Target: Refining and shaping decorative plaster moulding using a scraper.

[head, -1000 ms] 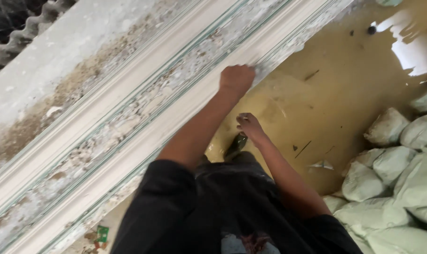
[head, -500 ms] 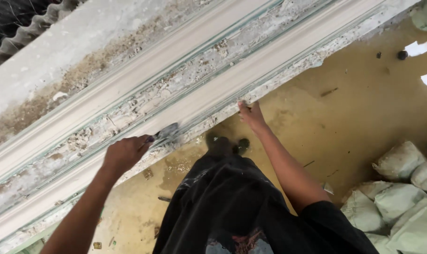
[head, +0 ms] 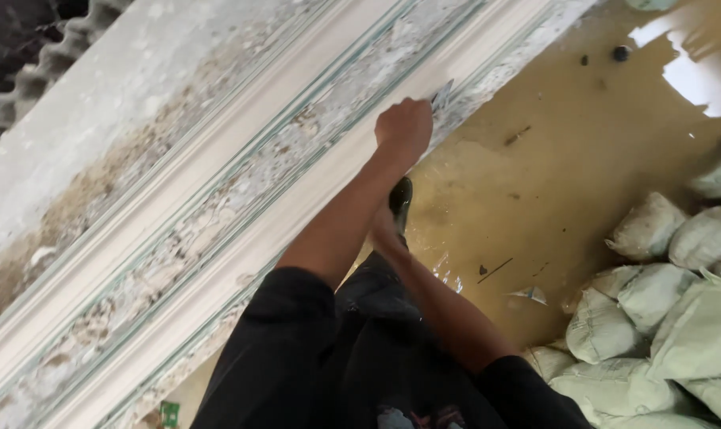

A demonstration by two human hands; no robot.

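Note:
A long white plaster moulding (head: 241,191) with thin green lines and crusty patches runs diagonally from lower left to upper right. My left hand (head: 404,127) is clenched on a small metal scraper (head: 441,94), whose blade touches the moulding's near edge. My right hand (head: 383,232) hangs low by my leg, mostly hidden behind my left forearm. Its fingers do not show. A black shoe (head: 400,199) stands on the wet floor just below the left hand.
The muddy brown floor (head: 551,175) is wet, with a bright puddle (head: 698,75) at the top right. Several pale filled sacks (head: 654,318) are piled at the right. Corrugated sheeting (head: 35,71) lies beyond the moulding at top left.
My left hand has slid the scraper up and to the right along the moulding's edge. My right hand has left the moulding and dropped behind the left forearm.

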